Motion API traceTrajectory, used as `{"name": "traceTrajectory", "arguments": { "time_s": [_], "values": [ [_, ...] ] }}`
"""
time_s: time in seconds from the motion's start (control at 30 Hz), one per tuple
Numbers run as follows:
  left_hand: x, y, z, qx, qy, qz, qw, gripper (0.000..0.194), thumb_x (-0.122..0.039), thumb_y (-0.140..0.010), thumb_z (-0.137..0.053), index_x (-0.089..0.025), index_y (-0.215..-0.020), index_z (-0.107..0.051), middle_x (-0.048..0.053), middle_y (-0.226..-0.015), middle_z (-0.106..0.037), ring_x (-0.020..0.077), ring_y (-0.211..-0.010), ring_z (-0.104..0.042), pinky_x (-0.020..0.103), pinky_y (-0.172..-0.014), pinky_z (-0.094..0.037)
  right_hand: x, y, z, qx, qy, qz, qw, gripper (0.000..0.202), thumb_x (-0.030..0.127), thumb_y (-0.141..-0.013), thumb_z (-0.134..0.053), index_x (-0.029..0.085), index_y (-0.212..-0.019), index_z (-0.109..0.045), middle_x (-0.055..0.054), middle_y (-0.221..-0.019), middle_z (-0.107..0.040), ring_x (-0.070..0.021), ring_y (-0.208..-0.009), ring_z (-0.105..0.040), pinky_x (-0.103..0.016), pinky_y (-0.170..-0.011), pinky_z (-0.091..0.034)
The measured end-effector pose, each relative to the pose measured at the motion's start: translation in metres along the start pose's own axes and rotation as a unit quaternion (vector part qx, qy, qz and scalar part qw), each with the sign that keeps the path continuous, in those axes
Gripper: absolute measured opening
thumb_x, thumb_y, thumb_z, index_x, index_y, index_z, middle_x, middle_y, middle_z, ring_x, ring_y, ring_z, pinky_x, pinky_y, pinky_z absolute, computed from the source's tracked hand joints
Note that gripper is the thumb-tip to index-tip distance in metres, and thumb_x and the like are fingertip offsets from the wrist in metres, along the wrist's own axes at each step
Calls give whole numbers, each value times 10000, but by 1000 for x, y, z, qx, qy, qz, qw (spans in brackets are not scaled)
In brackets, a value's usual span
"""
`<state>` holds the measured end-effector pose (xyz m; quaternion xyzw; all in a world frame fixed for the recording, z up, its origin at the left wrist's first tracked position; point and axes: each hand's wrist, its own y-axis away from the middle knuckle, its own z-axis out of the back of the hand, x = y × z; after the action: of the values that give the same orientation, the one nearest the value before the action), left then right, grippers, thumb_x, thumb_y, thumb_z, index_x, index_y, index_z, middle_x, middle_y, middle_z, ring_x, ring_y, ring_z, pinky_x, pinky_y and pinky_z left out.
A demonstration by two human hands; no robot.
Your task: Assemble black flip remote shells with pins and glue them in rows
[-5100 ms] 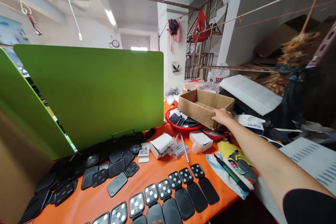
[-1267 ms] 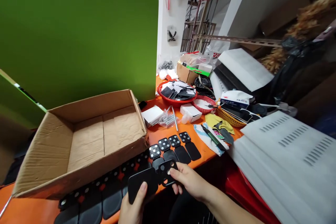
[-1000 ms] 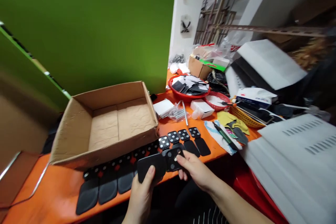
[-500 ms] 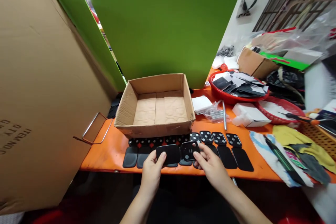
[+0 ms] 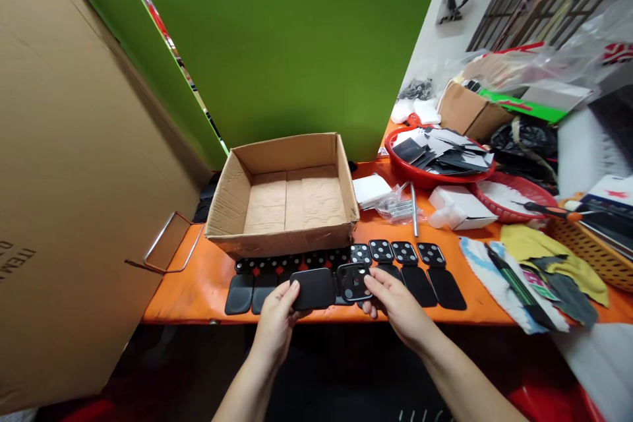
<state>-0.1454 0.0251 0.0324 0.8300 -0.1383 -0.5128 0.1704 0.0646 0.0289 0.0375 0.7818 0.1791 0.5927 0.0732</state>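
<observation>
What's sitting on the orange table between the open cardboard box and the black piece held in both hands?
In the head view, a row of black paddle-shaped parts lies between the cardboard box and the held black piece, on the orange table.

ok so counts: two hands in view, left hand (image 5: 275,323) and right hand (image 5: 395,306), sharing one black part (image 5: 329,286). One open cardboard box (image 5: 283,194) at 12 o'clock from them. Four black parts with dotted heads (image 5: 405,264) show in full in the row at 2 o'clock; the ones under the box are half hidden, can't count those. Two red baskets (image 5: 435,178) further out at 2 o'clock.
</observation>
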Motion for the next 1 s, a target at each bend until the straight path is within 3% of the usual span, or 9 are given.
{"name": "traceTrajectory", "arguments": {
  "time_s": [0.23, 0.57, 0.67, 0.73, 0.83, 0.9, 1.0],
  "values": [
    [-3, 5, -2, 21, 44, 22, 999, 293, -367, -695, -741, -152, -891, -702, 60, -769, -703, 191, -800, -655, 241, -656, -522, 8, 3, -3, -15, -140, -25, 990, 323, 439, -719, -715, 173, -762, -537, 46, -648, -492, -59, -470, -514, -166, -402, -335],
    [-3, 2, 2, 43, 19, 21, 999, 405, -423, -647, -764, -128, -915, -692, 91, -828, -702, 203, -785, -654, 266, -673, -521, 6, 3, 1, -2, -105, -6, 994, 339, 483, -733, -688, 177, -751, -543, 46, -613, -503, -61, -479, -513, -159, -421, -349],
    [-1, -2, 3, 37, -20, 8, 999, 444, -464, -652, -743, -128, -937, -686, 91, -834, -701, 207, -776, -647, 286, -690, -513, 3, -1, 7, -19, -27, 9, 999, 360, 529, -746, -645, 179, -756, -561, 31, -617, -528, -88, -514, -526, -191, -462, -391],
    [2, -5, 4, 28, -78, -34, 996, 429, -472, -668, -721, -131, -926, -685, 77, -831, -699, 199, -772, -634, 286, -717, -497, 0, -3, 11, -32, 71, 28, 997, 364, 536, -751, -627, 179, -816, -598, 18, -635, -550, -111, -550, -534, -224, -514, -425],
    [5, -6, 4, 3, -198, -119, 973, 365, -464, -714, -674, -133, -868, -686, 46, -768, -680, 179, -737, -599, 253, -696, -464, -3, -3, 13, -72, 228, 76, 968, 326, 496, -782, -596, 190, -888, -627, 12, -646, -555, -136, -595, -525, -254, -574, -436],
    [7, -6, 3, -23, -265, -159, 951, 329, -457, -752, -632, -138, -818, -681, 27, -710, -654, 163, -691, -570, 232, -646, -438, -4, -1, 12, -112, 311, 112, 937, 288, 476, -809, -562, 198, -837, -628, 17, -608, -526, -137, -581, -497, -251, -562, -411],
    [8, -4, 1, -48, -293, -180, 938, 314, -451, -763, -618, -142, -742, -667, 13, -655, -624, 150, -645, -546, 222, -603, -416, -4, 0, 10, -132, 335, 130, 924, 292, 479, -819, -544, 199, -767, -606, 18, -587, -506, -135, -567, -486, -248, -550, -396]
  ]
}}
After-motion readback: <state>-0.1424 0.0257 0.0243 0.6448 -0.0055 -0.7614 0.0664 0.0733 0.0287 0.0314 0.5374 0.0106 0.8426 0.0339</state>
